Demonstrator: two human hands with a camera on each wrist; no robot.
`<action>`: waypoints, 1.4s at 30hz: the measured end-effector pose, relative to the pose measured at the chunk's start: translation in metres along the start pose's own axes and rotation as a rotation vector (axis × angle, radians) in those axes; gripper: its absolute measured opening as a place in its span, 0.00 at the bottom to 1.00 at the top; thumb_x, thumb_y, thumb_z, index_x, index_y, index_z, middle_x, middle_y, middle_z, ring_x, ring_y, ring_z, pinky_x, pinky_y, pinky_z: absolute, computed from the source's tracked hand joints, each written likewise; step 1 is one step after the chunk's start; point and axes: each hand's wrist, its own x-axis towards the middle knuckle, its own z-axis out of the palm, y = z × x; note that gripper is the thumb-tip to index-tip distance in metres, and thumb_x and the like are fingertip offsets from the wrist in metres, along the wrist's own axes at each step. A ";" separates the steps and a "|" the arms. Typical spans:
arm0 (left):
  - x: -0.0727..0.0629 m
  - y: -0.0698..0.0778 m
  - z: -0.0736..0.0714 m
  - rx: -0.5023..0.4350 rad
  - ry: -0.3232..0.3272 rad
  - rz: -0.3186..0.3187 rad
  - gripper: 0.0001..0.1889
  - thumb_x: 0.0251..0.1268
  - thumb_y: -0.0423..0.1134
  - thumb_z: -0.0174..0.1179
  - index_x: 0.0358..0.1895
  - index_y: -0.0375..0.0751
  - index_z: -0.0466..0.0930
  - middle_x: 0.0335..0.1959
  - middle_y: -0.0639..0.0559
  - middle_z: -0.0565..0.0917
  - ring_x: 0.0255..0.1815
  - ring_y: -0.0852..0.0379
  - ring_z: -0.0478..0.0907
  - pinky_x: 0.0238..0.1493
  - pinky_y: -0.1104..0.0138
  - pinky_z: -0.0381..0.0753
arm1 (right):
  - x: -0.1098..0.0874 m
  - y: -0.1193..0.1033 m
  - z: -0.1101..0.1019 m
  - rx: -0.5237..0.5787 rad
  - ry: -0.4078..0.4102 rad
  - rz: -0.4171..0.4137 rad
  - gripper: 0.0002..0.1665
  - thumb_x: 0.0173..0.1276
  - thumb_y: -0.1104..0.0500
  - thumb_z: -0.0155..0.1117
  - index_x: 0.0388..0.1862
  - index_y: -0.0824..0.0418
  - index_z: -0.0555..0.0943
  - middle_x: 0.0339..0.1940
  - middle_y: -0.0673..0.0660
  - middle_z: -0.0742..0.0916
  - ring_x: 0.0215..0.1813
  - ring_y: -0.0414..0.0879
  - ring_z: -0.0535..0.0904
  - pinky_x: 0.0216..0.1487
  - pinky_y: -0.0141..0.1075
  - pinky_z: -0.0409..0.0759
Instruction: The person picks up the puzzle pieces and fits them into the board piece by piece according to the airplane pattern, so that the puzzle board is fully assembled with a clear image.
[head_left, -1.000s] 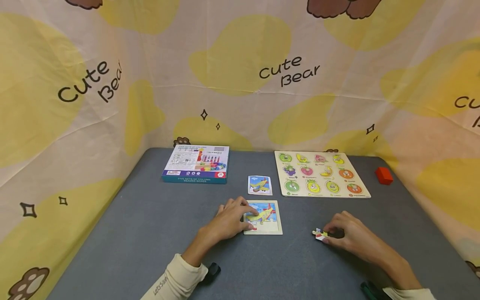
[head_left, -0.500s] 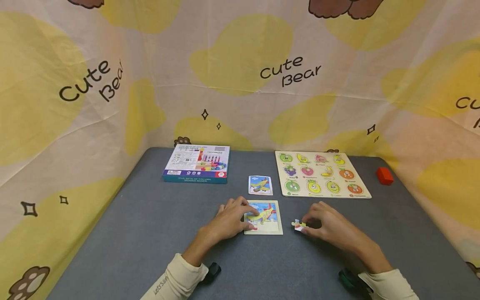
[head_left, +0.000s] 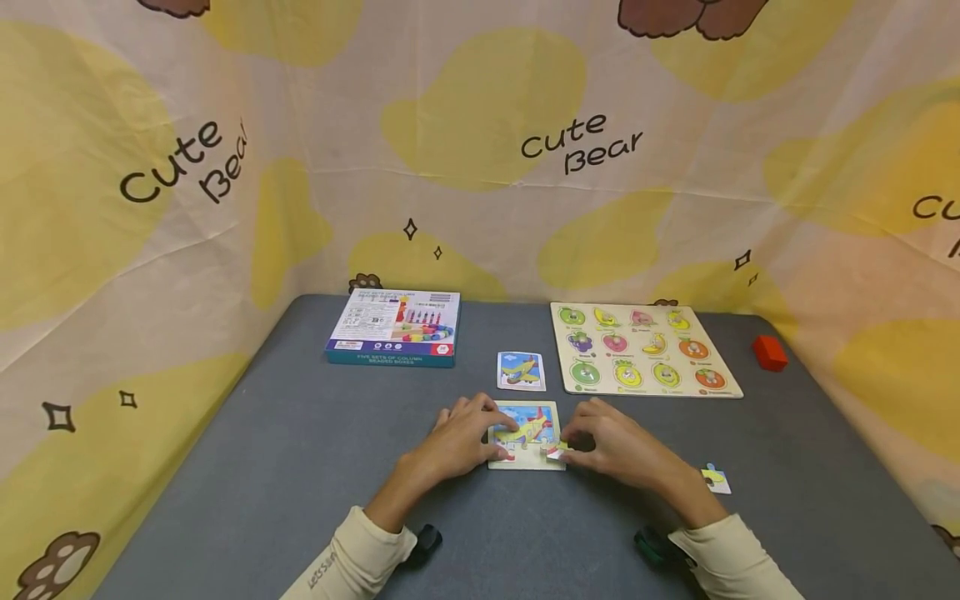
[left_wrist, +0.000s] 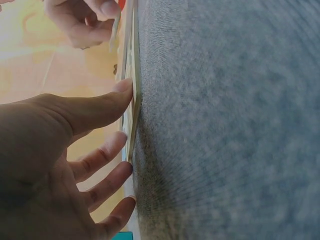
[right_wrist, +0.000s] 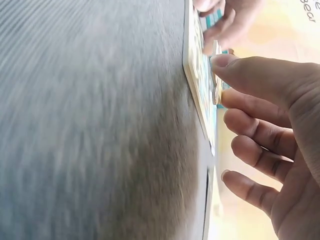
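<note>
In the head view a framed airplane jigsaw puzzle (head_left: 522, 462) lies on the table, several pieces set in its upper part and lower left corner. My left hand (head_left: 462, 437) rests on its left side, thumb and fingertips touching the pieces and frame. Between thumb and index finger, my right hand (head_left: 622, 442) pinches a puzzle piece (head_left: 556, 451) over the lower right of the frame. In the right wrist view this puzzle piece (right_wrist: 216, 80) stands edge-on, slightly above the board. Another puzzle piece (head_left: 716, 479), yellow and blue, lies on the table beside the right forearm.
Behind the puzzle lies a picture card (head_left: 521, 371) showing an airplane. Further back are a boxed bead set (head_left: 393, 327) on the left and a wooden fruit board (head_left: 645, 348) on the right. A red block (head_left: 769, 353) sits near the right edge of the grey table (head_left: 315, 467).
My right hand has moved left with the pinched puzzle piece, from the open table to over the frame's lower right. The other loose piece has come into view. My left hand stays put.
</note>
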 end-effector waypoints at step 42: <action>-0.001 0.000 -0.003 -0.009 -0.012 0.010 0.19 0.69 0.41 0.72 0.62 0.53 0.88 0.60 0.51 0.77 0.59 0.49 0.70 0.52 0.50 0.64 | 0.028 -0.018 0.026 0.062 -0.032 -0.130 0.08 0.69 0.54 0.77 0.45 0.51 0.93 0.44 0.42 0.86 0.51 0.40 0.78 0.56 0.43 0.78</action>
